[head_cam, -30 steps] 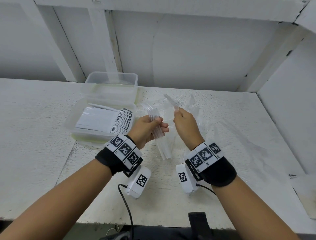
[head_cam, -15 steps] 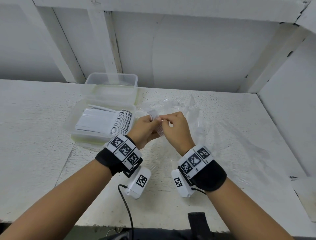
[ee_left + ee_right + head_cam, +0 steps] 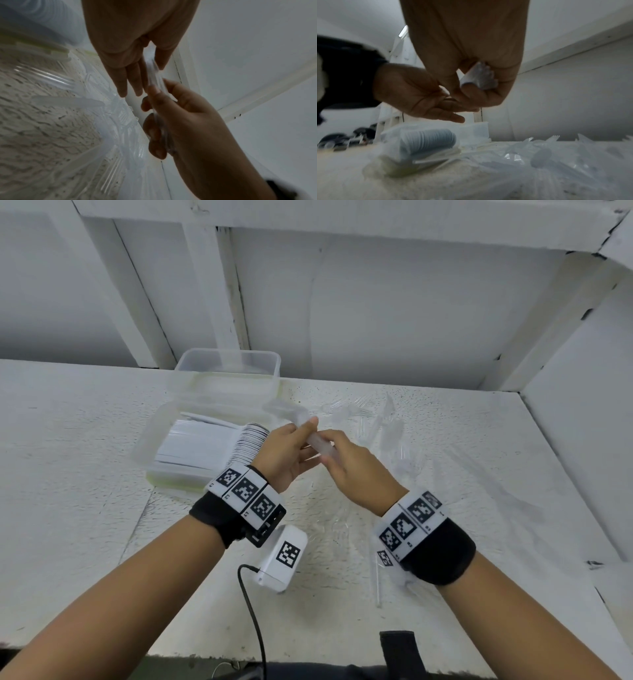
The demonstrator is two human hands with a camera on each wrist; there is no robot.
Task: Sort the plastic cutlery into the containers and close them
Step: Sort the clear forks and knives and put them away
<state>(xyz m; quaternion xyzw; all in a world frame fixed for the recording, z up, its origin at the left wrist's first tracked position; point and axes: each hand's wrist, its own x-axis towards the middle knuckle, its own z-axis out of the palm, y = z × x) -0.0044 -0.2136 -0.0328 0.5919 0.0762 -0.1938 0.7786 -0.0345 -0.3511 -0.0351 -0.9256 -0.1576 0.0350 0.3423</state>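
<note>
Both hands meet above the white table point(image 3: 85, 491): the left hand point(image 3: 284, 455) holds a stack of clear plastic forks point(image 3: 317, 440) between its thumb and loosely extended fingers, and the right hand point(image 3: 359, 470) curls round the stack's near end. Left of them sits an open container point(image 3: 154, 440) holding stacked white cutlery point(image 3: 202, 446), an empty container point(image 3: 227, 364) behind it. Loose clear cutlery point(image 3: 387, 426) lies scattered on the table to the right.

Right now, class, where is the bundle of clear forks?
In the head view the bundle of clear forks is mid-frame above the table, held between the left hand and right hand.
</note>
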